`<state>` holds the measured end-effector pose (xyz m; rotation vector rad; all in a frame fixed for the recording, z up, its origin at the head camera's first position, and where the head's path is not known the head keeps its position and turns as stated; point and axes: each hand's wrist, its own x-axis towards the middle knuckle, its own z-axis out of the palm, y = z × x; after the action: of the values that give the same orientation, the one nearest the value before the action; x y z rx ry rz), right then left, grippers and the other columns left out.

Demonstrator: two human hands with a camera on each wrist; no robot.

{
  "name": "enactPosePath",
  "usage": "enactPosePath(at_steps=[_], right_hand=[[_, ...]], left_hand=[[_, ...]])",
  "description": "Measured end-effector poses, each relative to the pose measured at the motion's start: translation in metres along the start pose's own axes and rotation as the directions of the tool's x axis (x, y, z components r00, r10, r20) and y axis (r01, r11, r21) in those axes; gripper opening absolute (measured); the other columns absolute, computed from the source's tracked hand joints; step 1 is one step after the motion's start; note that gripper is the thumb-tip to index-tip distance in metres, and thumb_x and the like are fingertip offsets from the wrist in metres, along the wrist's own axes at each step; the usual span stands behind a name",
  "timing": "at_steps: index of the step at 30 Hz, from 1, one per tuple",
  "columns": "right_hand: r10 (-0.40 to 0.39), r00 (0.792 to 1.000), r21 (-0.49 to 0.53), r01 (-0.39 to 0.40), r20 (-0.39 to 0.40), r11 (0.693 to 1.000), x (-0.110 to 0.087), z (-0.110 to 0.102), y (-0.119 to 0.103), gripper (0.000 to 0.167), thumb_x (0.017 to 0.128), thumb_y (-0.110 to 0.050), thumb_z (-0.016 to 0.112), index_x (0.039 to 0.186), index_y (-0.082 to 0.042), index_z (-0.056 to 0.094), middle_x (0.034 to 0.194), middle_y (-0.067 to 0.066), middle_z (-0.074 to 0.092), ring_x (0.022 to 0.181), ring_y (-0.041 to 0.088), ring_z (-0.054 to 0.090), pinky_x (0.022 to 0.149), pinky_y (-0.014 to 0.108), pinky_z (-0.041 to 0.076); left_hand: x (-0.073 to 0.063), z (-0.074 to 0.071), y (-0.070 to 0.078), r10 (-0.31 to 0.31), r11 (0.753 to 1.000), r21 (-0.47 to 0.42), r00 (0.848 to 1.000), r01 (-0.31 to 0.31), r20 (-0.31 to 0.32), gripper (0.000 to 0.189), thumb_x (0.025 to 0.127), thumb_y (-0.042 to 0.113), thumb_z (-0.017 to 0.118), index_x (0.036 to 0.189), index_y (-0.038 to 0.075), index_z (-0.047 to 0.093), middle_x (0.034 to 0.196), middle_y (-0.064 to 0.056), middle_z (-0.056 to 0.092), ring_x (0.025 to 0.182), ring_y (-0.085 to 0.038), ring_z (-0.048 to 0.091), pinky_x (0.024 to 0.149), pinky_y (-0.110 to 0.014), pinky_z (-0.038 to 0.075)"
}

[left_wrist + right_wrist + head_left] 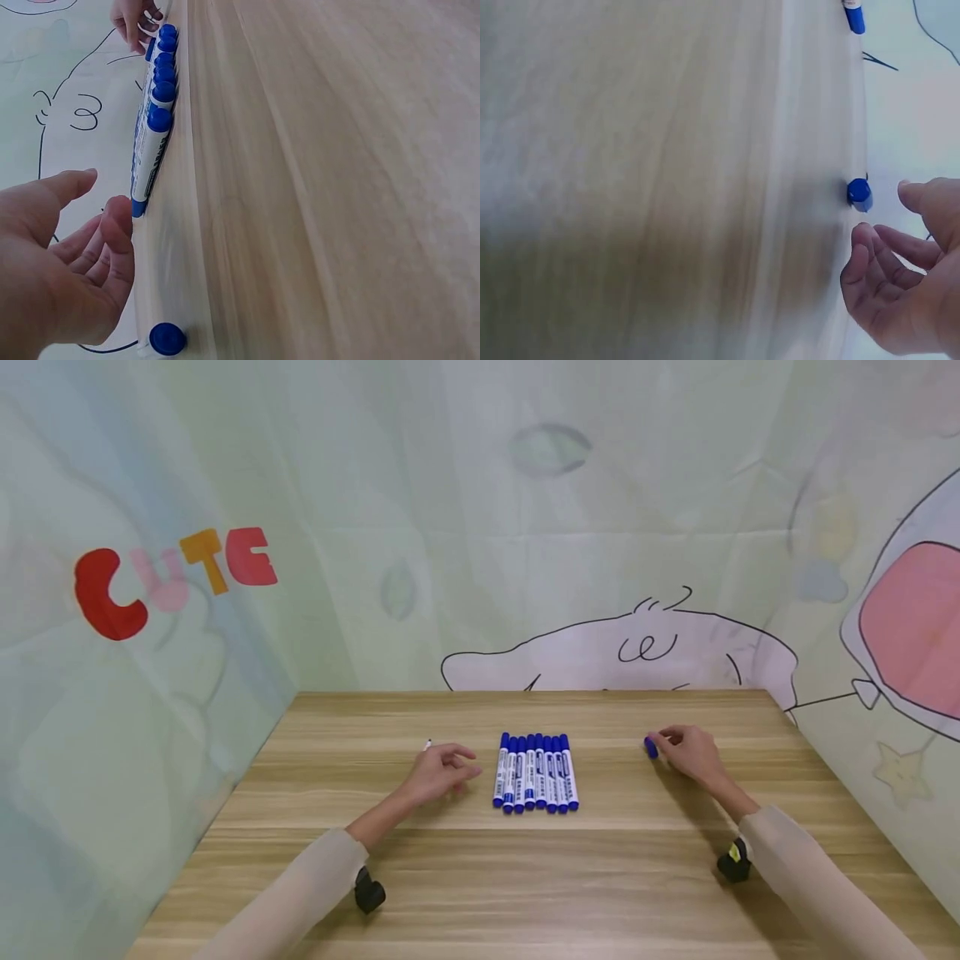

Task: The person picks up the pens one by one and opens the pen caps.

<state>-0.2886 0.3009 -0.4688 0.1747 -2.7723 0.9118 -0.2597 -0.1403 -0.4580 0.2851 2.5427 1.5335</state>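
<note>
Several blue-and-white markers point(536, 774) lie side by side in a row on the wooden table, blue caps toward the far side. My left hand point(447, 768) is just left of the row, with its thumb and fingers apart and nothing between them. Behind it, a white marker with a dark tip point(428, 744) is mostly hidden; the blue end point(167, 339) of a marker shows low in the left wrist view. At the right, a loose blue cap point(650, 747) sits on the table. The relaxed fingers of my right hand point(688, 750) are close beside this cap point(859, 195), with a gap visible in the right wrist view.
The wood-grain table point(487, 885) runs back to a pale printed curtain point(360, 610) with cartoon drawings. That curtain also hangs along the left and right sides. Black devices point(369, 891) are worn at both wrists.
</note>
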Motion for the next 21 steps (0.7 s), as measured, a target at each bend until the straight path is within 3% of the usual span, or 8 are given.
enactPosePath(at_steps=[7,14,21], right_hand=[[0.021,0.998,0.107,-0.027,0.059,0.994,-0.007,-0.018,-0.008,0.04,0.104,-0.024,0.059,0.127,0.008,0.065,0.119,0.03,0.071,0.102,0.04,0.071,0.073,0.02,0.051],[0.018,0.995,0.183,-0.035,0.095,0.982,-0.011,-0.028,-0.011,0.042,0.104,-0.021,0.059,0.131,0.012,0.06,0.119,0.032,0.07,0.09,0.027,0.074,0.066,0.019,0.055],[-0.018,0.984,0.381,-0.051,0.176,0.923,-0.018,-0.03,-0.024,0.044,0.105,-0.015,0.058,0.136,0.015,0.054,0.127,0.038,0.063,0.085,0.003,0.071,0.074,0.031,0.062]], left_hand=[[0.009,0.009,-0.002,0.018,0.999,-0.033,0.999,-0.02,-0.041,0.037,0.091,0.012,0.076,0.121,-0.007,0.066,0.098,-0.021,0.075,0.062,-0.014,0.063,0.053,-0.023,0.051],[0.013,0.022,0.0,0.02,0.999,-0.03,0.999,-0.021,-0.04,0.042,0.091,0.012,0.077,0.126,-0.008,0.065,0.108,-0.023,0.074,0.06,-0.014,0.066,0.053,-0.025,0.054],[0.015,0.035,0.004,0.064,0.997,0.059,0.991,-0.057,-0.12,0.042,0.087,0.016,0.081,0.122,-0.004,0.068,0.109,-0.019,0.075,0.092,-0.025,0.072,0.075,-0.03,0.061]])
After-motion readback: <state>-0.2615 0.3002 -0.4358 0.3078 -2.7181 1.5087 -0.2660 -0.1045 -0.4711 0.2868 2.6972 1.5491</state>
